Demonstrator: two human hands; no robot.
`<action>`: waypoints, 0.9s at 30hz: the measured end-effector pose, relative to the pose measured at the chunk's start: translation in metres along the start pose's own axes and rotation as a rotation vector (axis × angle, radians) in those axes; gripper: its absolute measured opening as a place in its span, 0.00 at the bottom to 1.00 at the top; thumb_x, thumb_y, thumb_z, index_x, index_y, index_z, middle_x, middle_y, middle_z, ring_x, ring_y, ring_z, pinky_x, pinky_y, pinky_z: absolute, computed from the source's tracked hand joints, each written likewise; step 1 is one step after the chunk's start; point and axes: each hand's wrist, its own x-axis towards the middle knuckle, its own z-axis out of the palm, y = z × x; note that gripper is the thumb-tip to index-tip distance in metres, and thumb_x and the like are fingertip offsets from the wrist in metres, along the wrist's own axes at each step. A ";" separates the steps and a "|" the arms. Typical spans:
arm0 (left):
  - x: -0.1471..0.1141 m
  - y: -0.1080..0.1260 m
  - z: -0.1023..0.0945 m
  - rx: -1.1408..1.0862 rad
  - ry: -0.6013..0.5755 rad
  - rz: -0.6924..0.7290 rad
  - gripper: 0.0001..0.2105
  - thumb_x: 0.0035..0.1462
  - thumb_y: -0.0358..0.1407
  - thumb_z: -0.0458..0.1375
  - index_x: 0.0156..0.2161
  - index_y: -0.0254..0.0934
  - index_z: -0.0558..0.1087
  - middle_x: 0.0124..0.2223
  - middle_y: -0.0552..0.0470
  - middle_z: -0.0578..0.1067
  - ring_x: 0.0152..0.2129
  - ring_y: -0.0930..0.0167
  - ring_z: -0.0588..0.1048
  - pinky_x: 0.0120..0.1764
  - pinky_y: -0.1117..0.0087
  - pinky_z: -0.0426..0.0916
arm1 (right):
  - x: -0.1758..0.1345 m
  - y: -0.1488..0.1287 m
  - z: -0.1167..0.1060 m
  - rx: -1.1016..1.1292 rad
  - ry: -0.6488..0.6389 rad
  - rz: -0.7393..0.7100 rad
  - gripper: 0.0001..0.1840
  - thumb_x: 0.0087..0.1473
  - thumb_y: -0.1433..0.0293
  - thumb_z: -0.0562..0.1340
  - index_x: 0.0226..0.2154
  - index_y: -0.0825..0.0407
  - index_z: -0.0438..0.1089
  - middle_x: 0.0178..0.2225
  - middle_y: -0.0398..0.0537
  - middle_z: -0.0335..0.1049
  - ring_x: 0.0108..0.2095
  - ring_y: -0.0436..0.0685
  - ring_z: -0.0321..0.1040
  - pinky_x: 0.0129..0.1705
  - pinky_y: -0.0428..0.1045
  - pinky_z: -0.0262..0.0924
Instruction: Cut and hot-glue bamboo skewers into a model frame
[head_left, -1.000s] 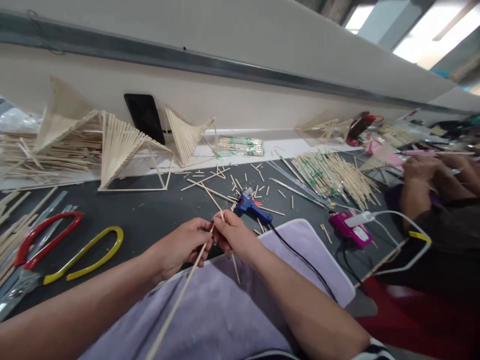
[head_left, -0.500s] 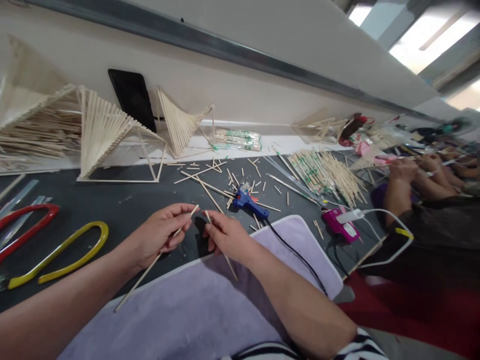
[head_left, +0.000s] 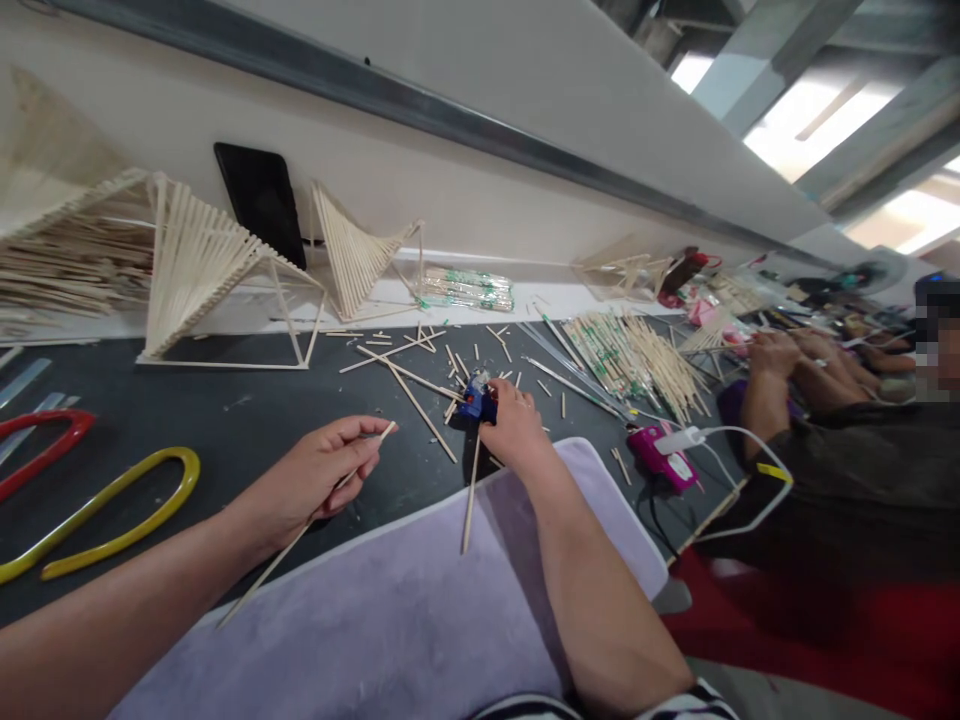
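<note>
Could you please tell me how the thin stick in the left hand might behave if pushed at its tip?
The stick is probably stiff, since it runs straight beyond the left hand. It seems light, as the fingers of one hand support it. Being so thin, it could snap under a hard push.

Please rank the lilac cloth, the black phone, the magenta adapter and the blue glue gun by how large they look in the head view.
1. Lilac cloth
2. Black phone
Unsure: magenta adapter and blue glue gun, since the right hand covers part of the gun.
</note>
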 end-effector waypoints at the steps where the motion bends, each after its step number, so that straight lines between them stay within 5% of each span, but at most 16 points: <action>1: 0.000 0.000 0.000 -0.001 -0.005 -0.003 0.15 0.53 0.41 0.54 0.46 0.41 0.65 0.26 0.58 0.62 0.09 0.85 0.51 0.10 0.83 0.42 | 0.000 0.000 0.001 -0.001 -0.007 -0.002 0.32 0.40 0.74 0.56 0.51 0.50 0.56 0.49 0.53 0.62 0.46 0.64 0.58 0.44 0.56 0.55; 9: -0.007 0.004 0.006 0.032 -0.131 -0.045 0.14 0.55 0.41 0.52 0.45 0.39 0.67 0.24 0.59 0.61 0.09 0.86 0.50 0.11 0.82 0.40 | -0.005 -0.008 -0.009 0.103 0.079 -0.104 0.31 0.42 0.72 0.57 0.52 0.49 0.56 0.45 0.51 0.66 0.44 0.62 0.60 0.44 0.55 0.56; 14: -0.015 0.007 0.016 0.025 -0.166 -0.074 0.14 0.54 0.42 0.53 0.43 0.38 0.68 0.26 0.58 0.64 0.10 0.85 0.52 0.12 0.81 0.41 | -0.014 -0.022 -0.017 0.473 0.148 -0.185 0.33 0.42 0.72 0.59 0.53 0.49 0.53 0.42 0.50 0.67 0.42 0.58 0.63 0.44 0.53 0.57; 18: -0.017 0.008 0.019 0.039 -0.187 -0.058 0.13 0.54 0.42 0.52 0.42 0.38 0.69 0.25 0.58 0.64 0.10 0.85 0.51 0.12 0.81 0.43 | -0.022 -0.035 -0.015 0.818 0.034 -0.181 0.32 0.41 0.72 0.61 0.51 0.49 0.55 0.39 0.48 0.67 0.39 0.55 0.64 0.37 0.49 0.60; 22: -0.025 0.015 0.027 0.139 -0.284 -0.019 0.13 0.56 0.42 0.50 0.38 0.36 0.70 0.21 0.59 0.64 0.10 0.84 0.52 0.13 0.81 0.46 | -0.030 -0.045 -0.012 1.291 -0.226 -0.149 0.29 0.42 0.68 0.63 0.49 0.47 0.56 0.37 0.46 0.67 0.32 0.52 0.65 0.24 0.44 0.58; 27: -0.031 0.021 0.035 0.321 -0.399 0.134 0.11 0.55 0.41 0.51 0.34 0.36 0.70 0.41 0.49 0.71 0.14 0.83 0.62 0.17 0.79 0.59 | -0.036 -0.054 -0.012 1.527 -0.319 -0.001 0.24 0.40 0.68 0.65 0.43 0.48 0.61 0.33 0.44 0.70 0.29 0.51 0.66 0.19 0.42 0.55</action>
